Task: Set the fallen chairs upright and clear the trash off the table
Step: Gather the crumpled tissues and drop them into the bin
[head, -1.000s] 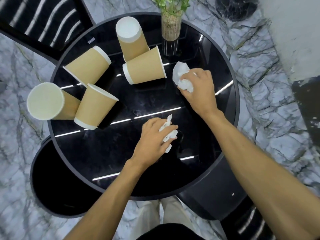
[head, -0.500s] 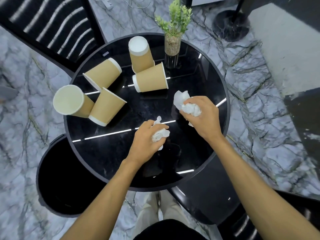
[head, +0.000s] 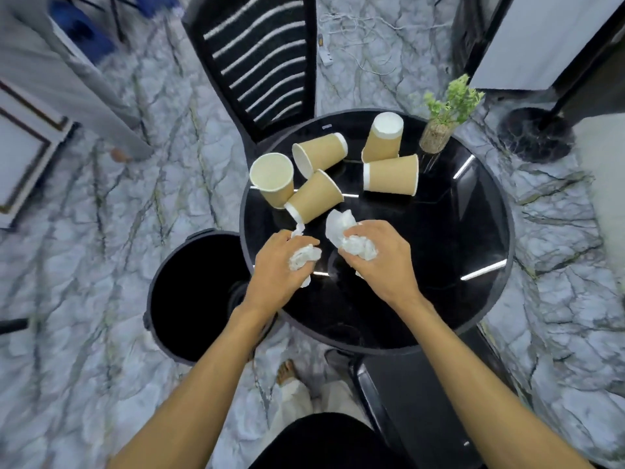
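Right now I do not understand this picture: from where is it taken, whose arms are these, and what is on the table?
There is no machine. A person wears a camera on the head; it looks down at their own arms. The left hand grips a crumpled white tissue, the right hand grips another tissue wad. On the round black table are five tan paper cups, several tipped over, and a small plant. A black bin stands on the floor beside it.
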The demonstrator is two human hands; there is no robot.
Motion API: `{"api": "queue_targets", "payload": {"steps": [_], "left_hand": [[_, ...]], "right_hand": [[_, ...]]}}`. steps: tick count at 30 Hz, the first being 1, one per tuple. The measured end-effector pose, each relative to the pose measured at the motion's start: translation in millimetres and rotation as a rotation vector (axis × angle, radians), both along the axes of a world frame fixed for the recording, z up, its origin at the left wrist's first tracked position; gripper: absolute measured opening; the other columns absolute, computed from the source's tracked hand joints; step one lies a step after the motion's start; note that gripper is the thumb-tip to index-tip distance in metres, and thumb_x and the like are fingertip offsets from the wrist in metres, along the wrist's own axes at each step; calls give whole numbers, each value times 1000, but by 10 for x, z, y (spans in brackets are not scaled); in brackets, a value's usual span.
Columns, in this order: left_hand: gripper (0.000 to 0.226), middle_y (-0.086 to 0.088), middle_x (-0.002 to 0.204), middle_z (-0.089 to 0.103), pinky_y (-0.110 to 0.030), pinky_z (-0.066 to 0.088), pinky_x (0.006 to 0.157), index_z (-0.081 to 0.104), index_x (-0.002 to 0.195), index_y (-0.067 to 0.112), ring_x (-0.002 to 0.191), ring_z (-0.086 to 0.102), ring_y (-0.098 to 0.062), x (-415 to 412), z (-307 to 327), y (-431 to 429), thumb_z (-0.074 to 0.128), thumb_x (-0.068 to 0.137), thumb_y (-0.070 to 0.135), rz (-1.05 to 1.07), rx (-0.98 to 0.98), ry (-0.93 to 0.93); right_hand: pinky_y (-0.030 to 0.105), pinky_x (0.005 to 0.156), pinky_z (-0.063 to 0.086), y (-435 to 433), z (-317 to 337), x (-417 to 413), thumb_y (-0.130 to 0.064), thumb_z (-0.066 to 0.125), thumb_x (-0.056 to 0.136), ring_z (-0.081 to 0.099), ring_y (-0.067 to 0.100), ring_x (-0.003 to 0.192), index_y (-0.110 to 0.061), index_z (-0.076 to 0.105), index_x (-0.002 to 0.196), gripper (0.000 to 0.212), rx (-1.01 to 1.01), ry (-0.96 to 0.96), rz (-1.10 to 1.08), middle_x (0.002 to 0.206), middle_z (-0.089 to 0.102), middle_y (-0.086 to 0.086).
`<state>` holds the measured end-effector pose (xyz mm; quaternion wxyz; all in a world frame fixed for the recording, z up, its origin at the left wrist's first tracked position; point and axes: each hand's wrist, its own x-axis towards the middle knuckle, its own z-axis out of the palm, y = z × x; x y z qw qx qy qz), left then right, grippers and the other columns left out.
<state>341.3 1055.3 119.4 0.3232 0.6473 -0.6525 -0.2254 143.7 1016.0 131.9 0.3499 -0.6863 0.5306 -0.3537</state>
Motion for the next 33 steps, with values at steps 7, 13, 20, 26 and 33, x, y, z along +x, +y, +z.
{"api": "queue_targets", "payload": {"steps": [7, 13, 20, 26, 33], "left_hand": [[24, 13, 88, 54, -23, 44, 75, 70, 107, 33, 84, 55, -11, 847, 82, 482, 72, 84, 26, 256, -27, -36], [24, 0, 95, 64, -14, 41, 81, 73, 107, 22, 92, 60, -15, 1552, 129, 907, 76, 84, 19, 474, -55, -64], [24, 1, 94, 64, -16, 44, 79, 73, 106, 21, 88, 60, -12, 2204, 24, 1202, 77, 83, 20, 640, -72, 1], [23, 9, 95, 62, -10, 40, 82, 72, 105, 24, 88, 55, 1, 2586, -424, 1148, 76, 83, 25, 699, -57, 56], [73, 2, 159, 29, -47, 13, 118, 29, 151, 40, 149, 19, -22, 2818, -1664, 1135, 52, 88, 66, 516, 658, 37]], "right_hand": [[33, 91, 48, 94, 71, 925, -23, 81, 78, 58, 20, 105, -16, 73, 102, 26, -13, 32, 253, 108, 65, 1], [37, 88, 48, 233, 104, 1770, -21, 81, 77, 59, 25, 102, -14, 73, 101, 26, -56, 66, 426, 106, 66, 4], [22, 93, 39, 353, -7, 2561, -26, 80, 80, 56, 19, 107, -19, 72, 103, 26, -31, 92, 520, 110, 64, -1], [22, 94, 40, 324, -418, 3007, -25, 80, 79, 57, 18, 106, -16, 72, 103, 26, -28, 106, 475, 110, 65, 2], [56, 113, 24, 257, -1632, 3264, -58, 63, 85, 18, 32, 147, -32, 32, 150, 76, 288, 736, 683, 161, 23, 6]]}}
